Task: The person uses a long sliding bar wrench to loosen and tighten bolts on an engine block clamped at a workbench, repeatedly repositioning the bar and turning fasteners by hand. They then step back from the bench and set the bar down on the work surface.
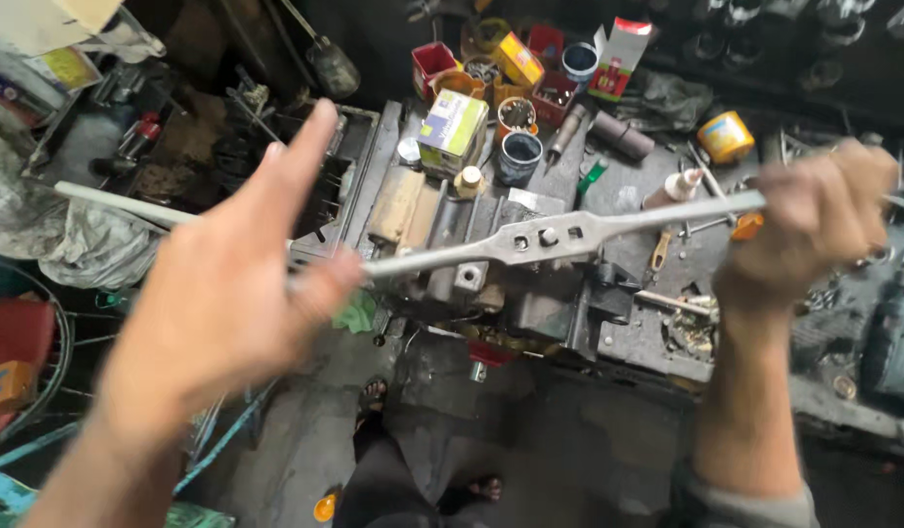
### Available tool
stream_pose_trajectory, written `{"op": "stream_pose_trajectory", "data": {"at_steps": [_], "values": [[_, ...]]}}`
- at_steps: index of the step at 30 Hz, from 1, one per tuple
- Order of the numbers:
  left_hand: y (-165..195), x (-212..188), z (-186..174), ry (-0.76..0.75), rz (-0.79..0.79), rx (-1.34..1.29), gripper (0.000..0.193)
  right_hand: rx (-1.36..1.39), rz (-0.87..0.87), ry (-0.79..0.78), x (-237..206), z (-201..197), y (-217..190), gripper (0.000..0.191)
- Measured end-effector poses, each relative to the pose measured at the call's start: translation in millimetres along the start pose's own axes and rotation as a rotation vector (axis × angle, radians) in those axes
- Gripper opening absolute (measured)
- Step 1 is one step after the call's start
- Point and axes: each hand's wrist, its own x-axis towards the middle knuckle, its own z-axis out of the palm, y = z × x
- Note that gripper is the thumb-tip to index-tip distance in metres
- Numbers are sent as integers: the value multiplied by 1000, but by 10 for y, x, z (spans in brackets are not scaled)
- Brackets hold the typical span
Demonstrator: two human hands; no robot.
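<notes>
Overhead, a long grey steel tap wrench (548, 238) with tapering round handles spans the greasy metal bench (657, 332). Right hand (814, 230) is closed around one handle; left hand (237, 284), fingers spread, presses the other.

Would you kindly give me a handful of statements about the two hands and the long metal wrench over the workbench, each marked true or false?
1. The right hand is closed around one end of the long metal tap wrench. True.
2. The left hand is clenched in a tight fist. False: its fingers are stretched out, with the palm against the wrench's other arm.
3. The wrench hangs straight up and down. False: it lies roughly level, across the vise.
4. A yellow round tin sits on the bench beyond the right hand. True.
5. The person's sandalled feet show on the floor below. True.
</notes>
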Motion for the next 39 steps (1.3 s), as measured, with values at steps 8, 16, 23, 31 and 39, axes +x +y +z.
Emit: {"op": "stream_pose_trajectory", "data": {"at_steps": [8,16,23,31,39], "values": [[-135,1850,258,-148,252,-3,66,-537,308,-182,-792,-1050,-1594,24],[64,2280,456,-248,256,17,72,-829,358,-245,-232,-958,-2471,20],[6,2207,436,12,378,10,53,-419,733,-524,358,-1322,-2538,27],[164,2215,434,180,264,-285,37,478,415,-924,1183,-1223,-1943,44],[156,2452,592,-167,237,-189,55,228,134,-880,917,-944,-1850,40]]}}
